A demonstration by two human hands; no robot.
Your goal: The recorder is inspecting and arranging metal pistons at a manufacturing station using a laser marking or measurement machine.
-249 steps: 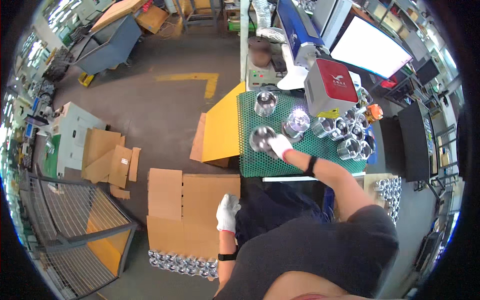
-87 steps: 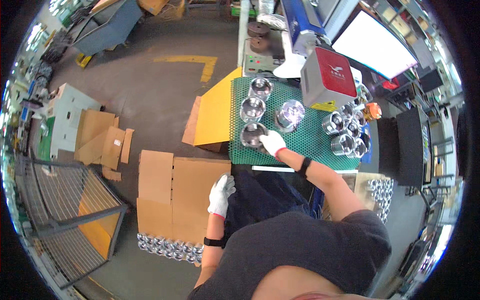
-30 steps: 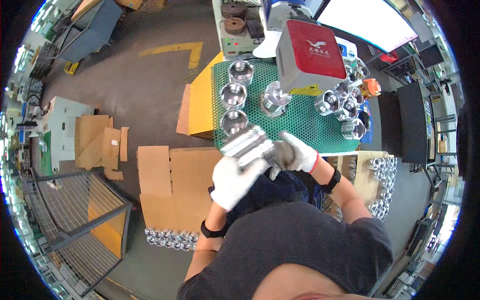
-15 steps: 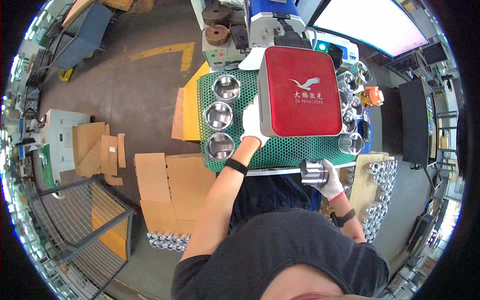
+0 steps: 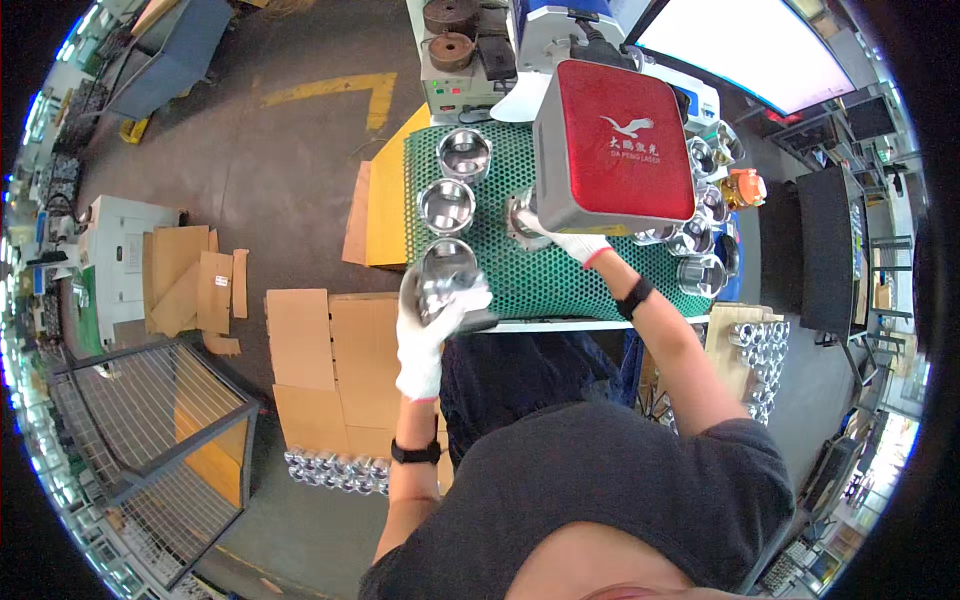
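My left hand [image 5: 425, 345], in a white glove, is closed around a shiny metal piston [image 5: 452, 298] at the near left corner of the green perforated mat [image 5: 510, 285]. Motion blurs this piston, and it overlaps a standing piston [image 5: 448, 258] just behind it. Two more pistons stand farther back in the same row. Also gloved in white, my right hand [image 5: 578, 243] reaches left beneath the red-topped machine head [image 5: 628, 140]. Its fingers are closed on a silvery piston [image 5: 524, 220], partly hidden by the hand and the machine head.
Several pistons [image 5: 702, 275] stand along the mat's right edge, near an orange-capped container [image 5: 745, 188]. A control box [image 5: 455, 95] and a bright screen [image 5: 750, 45] are at the back. Cardboard [image 5: 330, 370] lies at lower left, with several more pistons [image 5: 335, 472] below it.
My left hand has come from beside the machine head to the mat's near left corner, now with a piston. My right hand has carried its piston from the front edge to beneath the head.
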